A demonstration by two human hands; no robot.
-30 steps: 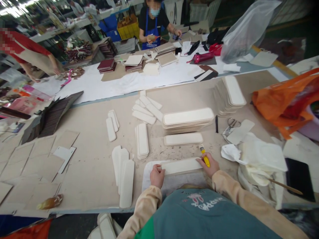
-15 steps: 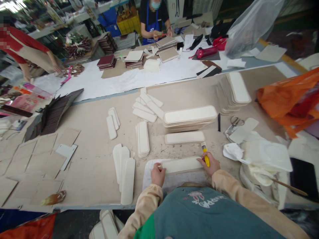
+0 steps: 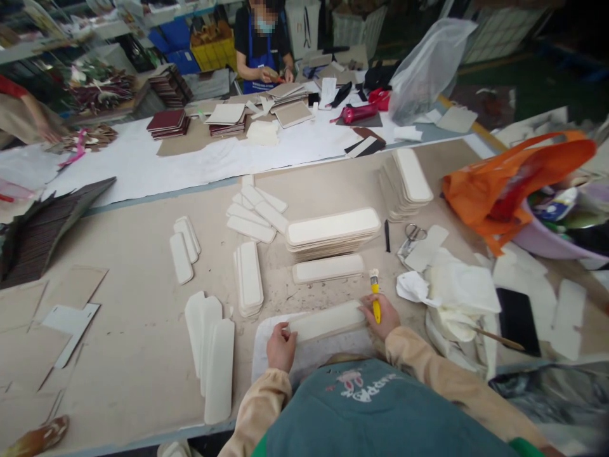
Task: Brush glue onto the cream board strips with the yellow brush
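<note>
A: Layout, pls?
B: Table (image 3: pixel 137 330) stretches past L hand (image 3: pixel 281 346) & R hand (image 3: pixel 382 316). Whitish sheet (image 3: pixel 261 343) runs from L hand across twd R hand. Stack of long panels (image 3: pixel 333 227) sits farther out, ahead of the gap btwn hands.
A: And the pale strip (image 3: pixel 328 321)?
B: On the sheet, btwn hands: one end at L hand, other at R hand.
A: Grips?
B: L hand pinches its end, thumb vs. fingers. R hand has fingertips on the opp. end & also grips a yellow-handled brush (image 3: pixel 376 306), bristles pointing fwd.
</note>
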